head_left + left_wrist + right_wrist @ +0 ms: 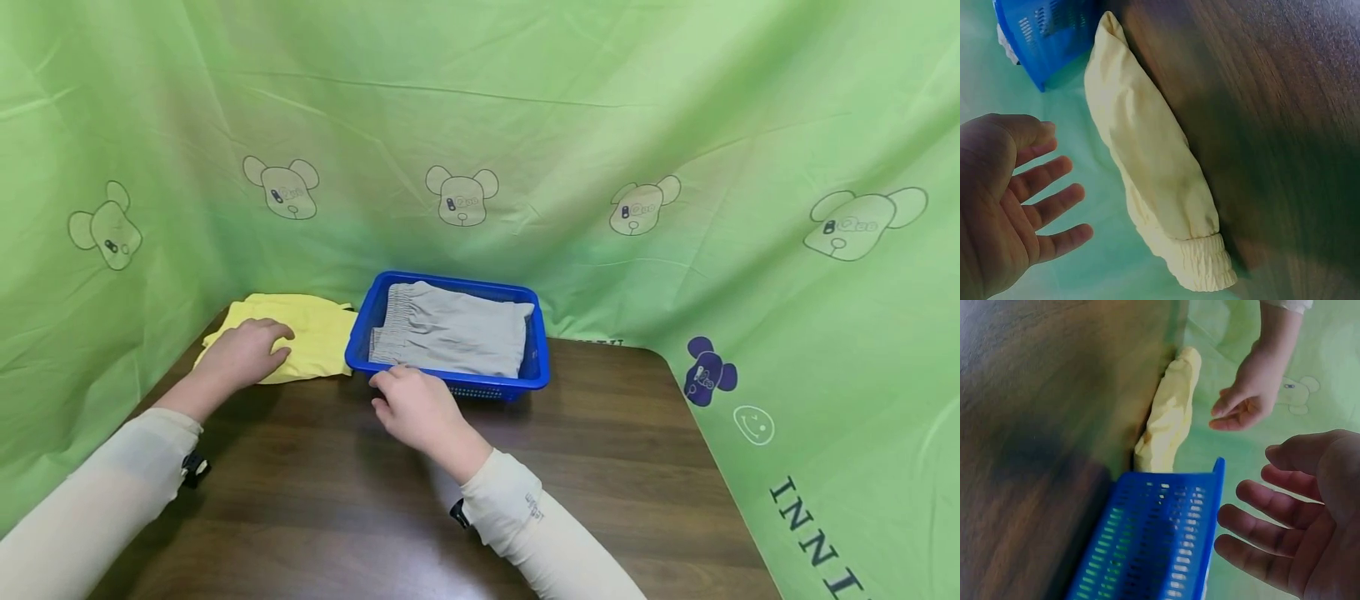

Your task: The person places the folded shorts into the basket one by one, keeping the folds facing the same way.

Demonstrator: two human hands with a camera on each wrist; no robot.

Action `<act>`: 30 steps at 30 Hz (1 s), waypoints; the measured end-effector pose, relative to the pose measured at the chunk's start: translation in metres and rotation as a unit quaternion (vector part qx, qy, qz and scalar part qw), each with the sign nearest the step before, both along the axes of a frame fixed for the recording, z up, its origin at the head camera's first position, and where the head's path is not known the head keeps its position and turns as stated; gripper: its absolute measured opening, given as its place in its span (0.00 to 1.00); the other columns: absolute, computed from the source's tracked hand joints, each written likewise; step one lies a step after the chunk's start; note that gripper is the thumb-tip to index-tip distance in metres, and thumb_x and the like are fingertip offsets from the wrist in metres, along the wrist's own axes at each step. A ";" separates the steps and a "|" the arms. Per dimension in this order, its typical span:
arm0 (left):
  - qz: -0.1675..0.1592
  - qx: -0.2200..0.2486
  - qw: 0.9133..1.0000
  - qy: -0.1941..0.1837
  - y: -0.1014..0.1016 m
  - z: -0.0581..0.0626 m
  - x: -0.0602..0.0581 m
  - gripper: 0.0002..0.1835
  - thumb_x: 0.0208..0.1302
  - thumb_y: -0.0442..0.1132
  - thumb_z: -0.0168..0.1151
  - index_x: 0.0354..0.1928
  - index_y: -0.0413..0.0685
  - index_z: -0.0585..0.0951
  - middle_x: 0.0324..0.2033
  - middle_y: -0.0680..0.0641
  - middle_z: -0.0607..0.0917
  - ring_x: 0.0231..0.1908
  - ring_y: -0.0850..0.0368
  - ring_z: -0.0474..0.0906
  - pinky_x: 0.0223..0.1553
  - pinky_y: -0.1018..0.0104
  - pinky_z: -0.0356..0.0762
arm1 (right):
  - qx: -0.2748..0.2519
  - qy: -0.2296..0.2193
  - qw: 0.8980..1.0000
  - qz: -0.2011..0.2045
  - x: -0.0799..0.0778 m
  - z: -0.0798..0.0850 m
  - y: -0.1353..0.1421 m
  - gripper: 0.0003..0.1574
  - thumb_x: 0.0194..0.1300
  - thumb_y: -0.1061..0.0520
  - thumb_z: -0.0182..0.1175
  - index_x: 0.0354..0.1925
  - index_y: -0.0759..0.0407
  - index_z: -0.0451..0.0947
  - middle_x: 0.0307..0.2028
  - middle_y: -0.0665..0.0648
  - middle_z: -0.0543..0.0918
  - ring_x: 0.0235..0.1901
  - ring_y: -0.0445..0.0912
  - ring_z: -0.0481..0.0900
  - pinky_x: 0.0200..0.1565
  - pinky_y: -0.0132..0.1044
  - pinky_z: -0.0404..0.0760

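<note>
Folded yellow shorts (318,333) with a gathered elastic waistband lie on the table, left of a blue plastic basket (543,367). Over the shorts hovers my left hand (247,354), its fingers loosely bent and holding nothing; the left wrist view shows a gap between hand and cloth. Folded light grey pants (465,329), elastic waist to the left, lie flat inside the basket. My right hand (420,408) is in front of the basket's near rim, fingers relaxed, nothing in its grasp. In the right wrist view its fingertips (1225,515) are close to the rim; whether they touch it I cannot tell.
The dark wooden table (615,467) extends in front of the basket and to its right. A green curtain (555,108) printed with bear faces hangs behind the table and along both sides, close to the basket's back and the shorts.
</note>
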State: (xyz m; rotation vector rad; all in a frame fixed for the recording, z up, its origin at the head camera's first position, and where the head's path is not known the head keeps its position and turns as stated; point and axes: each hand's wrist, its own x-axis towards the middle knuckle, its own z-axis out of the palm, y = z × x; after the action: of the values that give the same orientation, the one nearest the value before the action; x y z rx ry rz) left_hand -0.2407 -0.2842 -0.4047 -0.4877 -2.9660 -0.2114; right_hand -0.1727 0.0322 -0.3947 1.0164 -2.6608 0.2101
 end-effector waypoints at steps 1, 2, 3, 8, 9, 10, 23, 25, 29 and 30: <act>0.001 -0.001 1.000 0.000 -0.001 -0.001 -0.002 0.17 0.70 0.39 0.60 0.56 0.36 0.82 0.55 0.31 0.83 0.53 0.28 0.78 0.48 0.34 0.77 | 0.003 0.000 1.000 0.000 0.000 -0.001 -0.002 0.15 0.72 0.47 0.63 0.54 0.48 0.84 0.43 0.46 0.86 0.41 0.42 0.84 0.39 0.35 0.84; 0.001 -0.002 1.000 0.001 -0.001 -0.002 -0.004 0.17 0.70 0.39 0.60 0.56 0.36 0.82 0.55 0.31 0.83 0.53 0.28 0.78 0.47 0.33 0.76 | 0.006 -0.001 1.000 0.000 0.000 -0.002 -0.004 0.15 0.72 0.47 0.63 0.54 0.48 0.84 0.43 0.47 0.86 0.41 0.42 0.84 0.39 0.35 0.84; 0.001 -0.003 1.000 0.001 -0.002 -0.003 -0.006 0.18 0.70 0.39 0.60 0.56 0.36 0.82 0.55 0.31 0.83 0.52 0.28 0.78 0.47 0.33 0.76 | 0.009 -0.001 1.000 0.000 -0.001 -0.003 -0.007 0.16 0.72 0.47 0.62 0.54 0.48 0.84 0.43 0.47 0.86 0.41 0.42 0.85 0.39 0.35 0.84; 0.006 -0.010 1.000 -0.001 -0.006 -0.009 -0.016 0.18 0.70 0.40 0.60 0.57 0.36 0.81 0.55 0.31 0.82 0.52 0.27 0.78 0.46 0.31 0.76 | 0.017 -0.008 1.000 0.004 -0.003 -0.009 -0.018 0.16 0.71 0.47 0.63 0.54 0.48 0.84 0.42 0.47 0.86 0.40 0.42 0.84 0.39 0.34 0.84; 0.008 -0.011 1.000 -0.001 -0.007 -0.010 -0.018 0.18 0.70 0.40 0.60 0.57 0.36 0.81 0.55 0.31 0.82 0.52 0.27 0.78 0.45 0.31 0.76 | 0.019 -0.011 1.000 0.004 -0.003 -0.010 -0.020 0.16 0.71 0.47 0.63 0.54 0.47 0.84 0.42 0.47 0.86 0.40 0.41 0.84 0.39 0.34 0.84; 0.009 -0.012 1.000 -0.001 -0.007 -0.011 -0.021 0.18 0.70 0.40 0.60 0.57 0.36 0.81 0.55 0.31 0.82 0.51 0.26 0.78 0.45 0.31 0.75 | 0.020 -0.014 1.000 0.004 -0.004 -0.011 -0.022 0.16 0.71 0.47 0.63 0.54 0.47 0.84 0.42 0.47 0.86 0.40 0.41 0.84 0.38 0.33 0.84; 0.039 -0.012 0.997 -0.059 -0.018 -0.034 -0.046 0.24 0.73 0.43 0.56 0.65 0.36 0.77 0.62 0.29 0.77 0.59 0.23 0.70 0.52 0.26 0.69 | 0.045 -0.033 0.998 -0.007 -0.010 -0.027 -0.046 0.13 0.71 0.46 0.63 0.50 0.45 0.84 0.37 0.46 0.83 0.35 0.42 0.81 0.32 0.34 0.82; 0.034 -0.004 0.997 -0.071 -0.020 -0.038 -0.047 0.24 0.73 0.42 0.56 0.65 0.35 0.76 0.61 0.28 0.77 0.60 0.22 0.69 0.54 0.27 0.69 | 0.049 -0.040 0.998 -0.009 -0.011 -0.030 -0.050 0.12 0.71 0.46 0.63 0.49 0.45 0.83 0.37 0.46 0.82 0.35 0.42 0.81 0.32 0.35 0.81; 0.023 0.003 0.996 -0.090 -0.022 -0.042 -0.045 0.24 0.74 0.41 0.56 0.65 0.32 0.75 0.60 0.26 0.76 0.60 0.20 0.68 0.56 0.28 0.70 | 0.059 -0.046 0.997 -0.007 -0.012 -0.035 -0.058 0.11 0.70 0.45 0.63 0.49 0.44 0.83 0.37 0.46 0.83 0.35 0.42 0.80 0.33 0.34 0.81; 0.022 0.002 0.996 -0.091 -0.022 -0.043 -0.045 0.24 0.74 0.41 0.56 0.65 0.32 0.75 0.60 0.25 0.76 0.60 0.20 0.68 0.56 0.28 0.70 | 0.061 -0.047 0.997 -0.006 -0.012 -0.035 -0.060 0.12 0.70 0.45 0.63 0.49 0.44 0.83 0.37 0.46 0.83 0.35 0.42 0.80 0.33 0.34 0.81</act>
State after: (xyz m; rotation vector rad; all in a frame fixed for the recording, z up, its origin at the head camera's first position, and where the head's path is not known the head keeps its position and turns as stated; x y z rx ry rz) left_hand -0.2857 -0.3060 -0.4473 -0.4228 -3.1501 -0.2704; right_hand -0.1844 -0.0278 -0.4299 1.0501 -2.7931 0.0964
